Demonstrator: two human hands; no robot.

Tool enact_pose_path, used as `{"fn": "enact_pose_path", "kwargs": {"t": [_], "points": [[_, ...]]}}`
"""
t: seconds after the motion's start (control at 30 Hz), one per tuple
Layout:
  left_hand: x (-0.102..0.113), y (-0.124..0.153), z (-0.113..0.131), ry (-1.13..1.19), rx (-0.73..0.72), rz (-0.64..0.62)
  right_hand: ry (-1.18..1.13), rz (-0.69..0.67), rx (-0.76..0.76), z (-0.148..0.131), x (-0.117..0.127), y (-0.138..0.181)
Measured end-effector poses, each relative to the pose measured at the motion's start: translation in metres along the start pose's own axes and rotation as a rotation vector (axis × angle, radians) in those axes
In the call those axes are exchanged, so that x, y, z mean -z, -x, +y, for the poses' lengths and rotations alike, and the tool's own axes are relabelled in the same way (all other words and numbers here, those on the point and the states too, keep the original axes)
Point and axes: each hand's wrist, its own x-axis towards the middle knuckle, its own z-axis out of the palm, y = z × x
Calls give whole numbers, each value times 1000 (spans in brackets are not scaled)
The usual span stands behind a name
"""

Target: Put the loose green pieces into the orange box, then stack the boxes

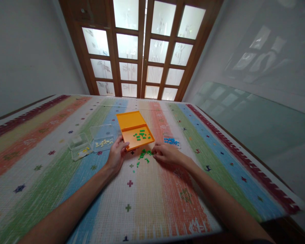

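On the striped counter [147, 196], a small clear box [78, 146] and a larger clear box [103, 138] hold yellow bits. The left hand [117, 155] is clamped on the near corner of the open orange case [130, 121]. Loose green pieces [143, 156] lie just before the case, at the bunched fingertips of the right hand [166, 154]. I cannot tell if it pinches one.

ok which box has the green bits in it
The orange box, held by the left hand; the clear boxes hold yellow pieces and blue pieces.
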Motion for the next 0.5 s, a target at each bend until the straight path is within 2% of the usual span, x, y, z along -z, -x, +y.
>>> {"fn": "enact_pose_path", "kwargs": {"t": [0.5], "points": [[-1,1,2,2,0,-1,7,44,98,6,-9,-3]]}}
